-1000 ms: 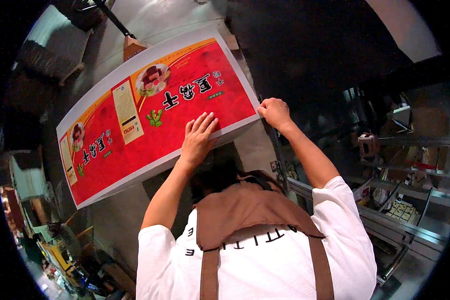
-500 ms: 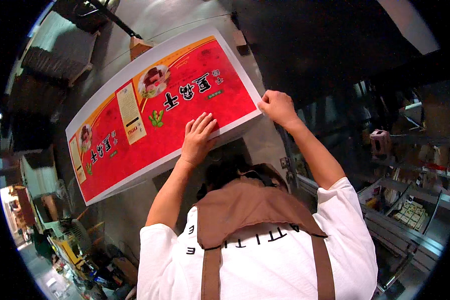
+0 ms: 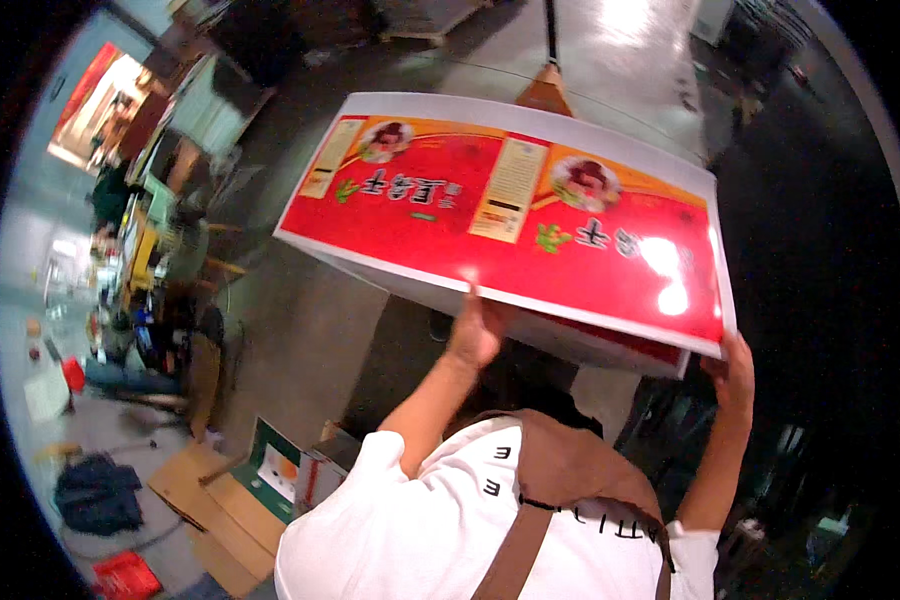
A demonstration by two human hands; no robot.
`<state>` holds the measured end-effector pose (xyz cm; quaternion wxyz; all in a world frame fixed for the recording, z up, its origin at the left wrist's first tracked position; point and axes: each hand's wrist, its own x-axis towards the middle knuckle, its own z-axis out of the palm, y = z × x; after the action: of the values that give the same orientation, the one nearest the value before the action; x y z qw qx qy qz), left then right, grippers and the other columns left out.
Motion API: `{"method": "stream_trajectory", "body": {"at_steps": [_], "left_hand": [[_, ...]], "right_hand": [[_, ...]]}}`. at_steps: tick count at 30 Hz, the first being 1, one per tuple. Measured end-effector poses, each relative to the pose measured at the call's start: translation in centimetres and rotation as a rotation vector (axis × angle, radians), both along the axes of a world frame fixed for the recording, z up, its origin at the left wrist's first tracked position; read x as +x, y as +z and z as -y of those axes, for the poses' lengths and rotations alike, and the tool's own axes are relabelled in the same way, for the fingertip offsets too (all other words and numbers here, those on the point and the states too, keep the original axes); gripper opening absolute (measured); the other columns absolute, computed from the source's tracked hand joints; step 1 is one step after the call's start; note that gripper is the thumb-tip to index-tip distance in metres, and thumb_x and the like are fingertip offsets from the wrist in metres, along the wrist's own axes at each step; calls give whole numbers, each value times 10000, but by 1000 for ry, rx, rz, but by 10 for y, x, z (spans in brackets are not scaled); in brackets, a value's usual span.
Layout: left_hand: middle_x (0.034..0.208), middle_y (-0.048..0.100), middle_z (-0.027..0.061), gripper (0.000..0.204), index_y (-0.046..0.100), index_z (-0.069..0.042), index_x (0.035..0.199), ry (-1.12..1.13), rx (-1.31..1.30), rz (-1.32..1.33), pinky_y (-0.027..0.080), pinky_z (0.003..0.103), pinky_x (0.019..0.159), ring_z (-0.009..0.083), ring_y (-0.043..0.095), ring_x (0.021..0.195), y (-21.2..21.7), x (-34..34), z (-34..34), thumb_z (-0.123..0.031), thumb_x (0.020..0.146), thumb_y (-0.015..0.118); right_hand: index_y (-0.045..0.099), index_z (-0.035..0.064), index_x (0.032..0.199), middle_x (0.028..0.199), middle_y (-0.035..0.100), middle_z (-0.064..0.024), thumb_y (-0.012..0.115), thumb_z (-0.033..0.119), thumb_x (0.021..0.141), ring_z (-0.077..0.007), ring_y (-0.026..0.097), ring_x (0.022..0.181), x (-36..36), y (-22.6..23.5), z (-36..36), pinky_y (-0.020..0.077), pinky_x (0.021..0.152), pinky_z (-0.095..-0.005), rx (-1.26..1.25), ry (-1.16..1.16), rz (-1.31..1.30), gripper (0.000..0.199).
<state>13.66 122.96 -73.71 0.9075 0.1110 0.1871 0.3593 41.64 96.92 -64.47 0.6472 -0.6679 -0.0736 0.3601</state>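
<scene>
Head view: stack of large red printed sheets (image 3: 510, 220) was lifted clear, tilted. Left hand (image 3: 477, 332) gripped its near edge, fingers curled beneath. Right hand (image 3: 734, 365) clasped the right corner. Flattened cardboard boxes (image 3: 225, 495) lay on the floor at lower left.

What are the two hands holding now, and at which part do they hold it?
Both hold a stack of large red printed sheets by its near long edge: the left hand under the edge near its middle, the right hand at the near right corner, fingers underneath.
</scene>
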Motion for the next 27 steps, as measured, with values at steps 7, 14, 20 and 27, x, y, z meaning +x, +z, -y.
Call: {"method": "stream_trajectory", "body": {"at_steps": [7,14,20,27], "left_hand": [[1083,563,120,565,480,9,1112,424,226,-274,422,361,905,233,530,1003,-16,-219,-232,-488,843,458],[990,620,82,514,553,-23,1035,-69,217,-546,491,312,782,173,594,894,14,-322,-410,-489,830,486],[954,633,69,416,559,-19,1060,-558,195,-754,499,291,769,134,609,871,51,-311,-458,-352,811,557],[903,626,44,449,555,-40,1042,-847,373,-1249,486,261,648,122,599,757,66,-285,-481,-334,721,668]], "right_hand": [[532,37,1090,977,612,-77,542,366,828,-193,602,831,-4,-40,12,491,663,-307,-46,-172,-148,422],[475,27,1175,1110,555,-81,509,391,857,-196,551,975,-48,-8,-34,467,788,-322,83,-351,2,485],[483,72,1169,1052,588,-58,526,433,831,-175,580,923,-23,16,-53,491,694,-302,-240,-313,-22,496],[520,62,1083,900,606,-43,550,437,798,-145,581,678,-2,52,-78,476,526,-267,-598,-51,40,472]]}}
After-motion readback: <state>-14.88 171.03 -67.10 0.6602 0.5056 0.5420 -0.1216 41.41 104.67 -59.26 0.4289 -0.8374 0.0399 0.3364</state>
